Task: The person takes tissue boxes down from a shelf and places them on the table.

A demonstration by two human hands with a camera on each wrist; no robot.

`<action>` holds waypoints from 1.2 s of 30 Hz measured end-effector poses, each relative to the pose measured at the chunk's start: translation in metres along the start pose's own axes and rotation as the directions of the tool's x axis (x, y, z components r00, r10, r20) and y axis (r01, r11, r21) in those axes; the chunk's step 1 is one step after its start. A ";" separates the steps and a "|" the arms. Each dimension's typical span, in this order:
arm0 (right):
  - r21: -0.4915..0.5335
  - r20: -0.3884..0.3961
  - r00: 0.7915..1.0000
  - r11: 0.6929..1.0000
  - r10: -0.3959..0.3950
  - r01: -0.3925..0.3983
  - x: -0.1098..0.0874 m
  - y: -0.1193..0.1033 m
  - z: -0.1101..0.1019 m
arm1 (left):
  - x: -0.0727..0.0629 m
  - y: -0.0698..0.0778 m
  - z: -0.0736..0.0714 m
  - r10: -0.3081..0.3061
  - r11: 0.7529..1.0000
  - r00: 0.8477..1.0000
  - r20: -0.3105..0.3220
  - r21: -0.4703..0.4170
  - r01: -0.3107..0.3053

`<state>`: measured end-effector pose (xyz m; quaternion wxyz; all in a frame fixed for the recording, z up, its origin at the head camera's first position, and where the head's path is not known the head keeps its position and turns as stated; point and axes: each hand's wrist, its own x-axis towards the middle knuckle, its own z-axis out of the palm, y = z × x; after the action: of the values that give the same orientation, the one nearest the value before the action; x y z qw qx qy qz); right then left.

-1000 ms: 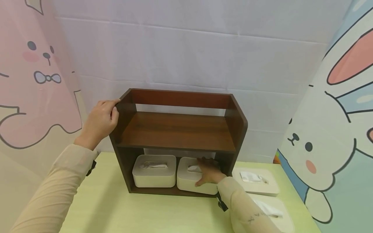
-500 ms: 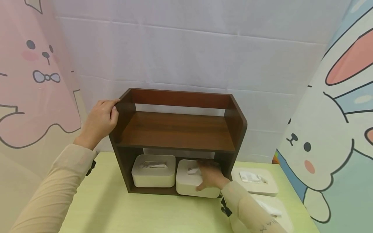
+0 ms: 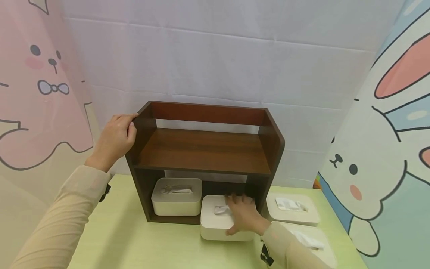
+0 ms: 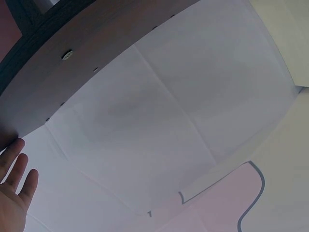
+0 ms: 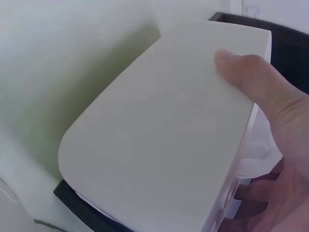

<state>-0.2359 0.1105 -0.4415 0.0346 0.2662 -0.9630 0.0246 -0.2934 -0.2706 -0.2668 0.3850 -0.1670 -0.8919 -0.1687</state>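
Note:
In the head view, my right hand [image 3: 244, 213] grips a white tissue box [image 3: 215, 228], fingers spread over its lid and thumb on the front face. The right wrist view shows the thumb [image 5: 241, 65] pressed on the box's smooth side, with tissue near the palm. The box juts from the lower right of a dark brown two-tier shelf [image 3: 205, 149]. My left hand [image 3: 115, 140] rests at the top of the shelf's left side panel. In the left wrist view, its fingers [image 4: 18, 171] extend fairly straight, one fingertip right at the panel's edge.
Another white tissue box [image 3: 177, 203] sits in the shelf's lower left. Two more boxes, a rear one [image 3: 292, 215] and a front one [image 3: 319, 239], stand on the pale yellow table [image 3: 151, 246] at right. Cartoon-printed curtains hang on both sides, with a pale cloth behind.
My right hand has drawn the tissue box forward out of the lower shelf, toward me. The left hand has stayed in place on the shelf, and the other boxes have not moved.

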 end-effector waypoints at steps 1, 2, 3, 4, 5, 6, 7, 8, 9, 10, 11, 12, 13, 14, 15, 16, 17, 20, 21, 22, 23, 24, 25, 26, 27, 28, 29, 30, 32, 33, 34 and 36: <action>0.008 0.009 1.000 1.000 0.000 -0.001 -0.002 -0.002 0.000 | 0.000 0.000 0.000 0.000 1.000 1.000 -0.002 -0.001 0.000; 0.014 0.019 1.000 1.000 0.001 -0.001 -0.005 -0.003 0.001 | 0.000 0.000 0.000 -0.001 1.000 1.000 -0.003 -0.002 0.001; 0.014 0.026 1.000 1.000 -0.001 0.001 -0.007 -0.005 0.000 | 0.000 0.001 0.000 -0.002 1.000 1.000 -0.004 -0.003 0.002; 0.016 0.029 1.000 1.000 -0.004 0.003 -0.010 -0.006 0.001 | 0.000 0.001 -0.001 -0.004 1.000 1.000 -0.002 -0.004 0.004; 0.014 0.033 0.999 1.000 -0.006 0.006 -0.012 -0.008 0.001 | 0.000 0.001 -0.001 -0.006 1.000 1.000 -0.001 -0.003 0.006; 0.018 0.036 0.999 1.000 -0.008 0.008 -0.015 -0.009 0.002 | 0.000 0.001 -0.001 -0.007 1.000 1.000 0.001 -0.003 0.007; 0.020 0.037 0.999 1.000 -0.012 0.012 -0.018 -0.011 0.002 | 0.000 0.002 -0.001 -0.010 1.000 1.000 0.003 -0.002 0.010; 0.021 0.038 0.999 1.000 -0.015 0.015 -0.021 -0.012 0.002 | 0.000 0.002 -0.001 -0.012 1.000 1.000 0.007 -0.002 0.012; 0.022 0.038 0.999 1.000 -0.017 0.016 -0.023 -0.013 0.002 | 0.000 0.002 -0.001 -0.015 1.000 1.000 0.010 -0.002 0.015; 0.027 0.037 0.999 1.000 -0.016 0.015 -0.026 -0.015 0.003 | 0.000 0.002 -0.001 -0.018 1.000 1.000 0.013 -0.003 0.018; 0.033 0.041 0.999 0.999 -0.014 0.012 -0.029 -0.016 0.003 | 0.000 0.002 -0.001 -0.020 1.000 1.000 0.014 -0.002 0.020; 0.038 0.040 0.999 0.999 -0.012 0.010 -0.031 -0.017 0.004 | 0.000 0.002 -0.001 -0.022 1.000 1.000 0.016 -0.002 0.022; 0.040 0.038 0.999 0.999 -0.008 0.007 -0.033 -0.018 0.005 | 0.000 0.002 -0.001 -0.022 1.000 1.000 0.017 -0.002 0.022; 0.041 0.036 0.999 0.999 -0.004 0.003 -0.036 -0.019 0.006 | 0.000 0.002 -0.001 -0.022 1.000 1.000 0.016 -0.002 0.022; 0.045 0.033 0.999 0.999 0.000 -0.002 -0.038 -0.020 0.007 | 0.000 0.002 -0.001 -0.021 1.000 1.000 0.015 -0.002 0.021; 0.048 0.028 1.000 0.999 0.003 -0.005 -0.040 -0.021 0.008 | 0.000 0.002 -0.001 -0.020 1.000 1.000 0.014 -0.002 0.020; 0.049 0.025 1.000 0.999 0.006 -0.008 -0.042 -0.021 0.009 | 0.000 0.002 -0.001 -0.019 1.000 1.000 0.013 -0.002 0.019; 0.047 0.010 1.000 0.999 0.011 -0.011 -0.048 -0.024 0.012 | 0.001 0.002 -0.001 -0.015 1.000 1.000 0.011 -0.001 0.015; 0.044 0.008 1.000 0.999 0.013 -0.013 -0.050 -0.024 0.013 | 0.001 0.002 -0.001 -0.015 1.000 1.000 0.012 -0.001 0.015; 0.041 0.006 1.000 0.999 0.014 -0.015 -0.051 -0.025 0.014 | 0.001 0.002 -0.001 -0.015 1.000 1.000 0.013 0.000 0.015; 0.036 0.003 1.000 0.999 0.015 -0.015 -0.053 -0.026 0.015 | 0.001 0.002 -0.002 -0.016 1.000 1.000 0.014 0.000 0.016; 0.032 0.002 1.000 0.999 0.015 -0.016 -0.054 -0.027 0.015 | 0.000 0.001 -0.002 -0.017 1.000 1.000 0.016 0.001 0.017; 0.028 0.000 1.000 1.000 0.015 -0.015 -0.055 -0.027 0.016 | 0.000 0.001 -0.002 -0.020 1.000 1.000 0.018 0.001 0.020; 0.026 -0.004 1.000 1.000 0.014 -0.014 -0.056 -0.028 0.017 | 0.000 0.001 -0.002 -0.023 1.000 1.000 0.020 0.001 0.023; 0.027 -0.007 1.000 1.000 0.012 -0.012 -0.057 -0.029 0.018 | 0.000 0.001 -0.002 -0.025 1.000 0.999 0.022 0.002 0.025; 0.027 -0.008 1.000 1.000 0.010 -0.010 -0.058 -0.029 0.019 | 0.000 0.001 -0.002 -0.027 1.000 0.999 0.023 0.003 0.027; 0.030 -0.006 1.000 0.999 0.011 -0.011 -0.059 -0.030 0.020 | 0.000 0.001 -0.002 -0.028 1.000 0.999 0.023 0.004 0.028; 0.034 -0.003 1.000 0.999 0.013 -0.012 -0.061 -0.030 0.020 | 0.000 0.001 -0.002 -0.026 1.000 0.999 0.021 0.006 0.026; 0.047 0.007 1.000 0.999 0.013 -0.013 -0.062 -0.030 0.023 | 0.000 0.002 -0.002 -0.023 1.000 1.000 0.019 0.011 0.022; 0.045 0.014 1.000 0.999 0.013 -0.014 -0.063 -0.030 0.024 | 0.000 0.002 -0.002 -0.021 1.000 1.000 0.018 0.013 0.021; 0.050 0.021 1.000 0.999 0.016 -0.017 -0.065 -0.030 0.025 | 0.000 0.002 -0.002 -0.020 1.000 1.000 0.018 0.014 0.020; 0.066 0.030 0.999 0.998 0.013 -0.015 -0.067 -0.030 0.026 | 0.000 0.002 -0.002 -0.022 1.000 1.000 0.020 0.014 0.021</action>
<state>-0.1648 0.1169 -0.4715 0.0115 0.2607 -0.9639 0.0531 -0.2912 -0.2695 -0.2647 0.3753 -0.1565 -0.8986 -0.1650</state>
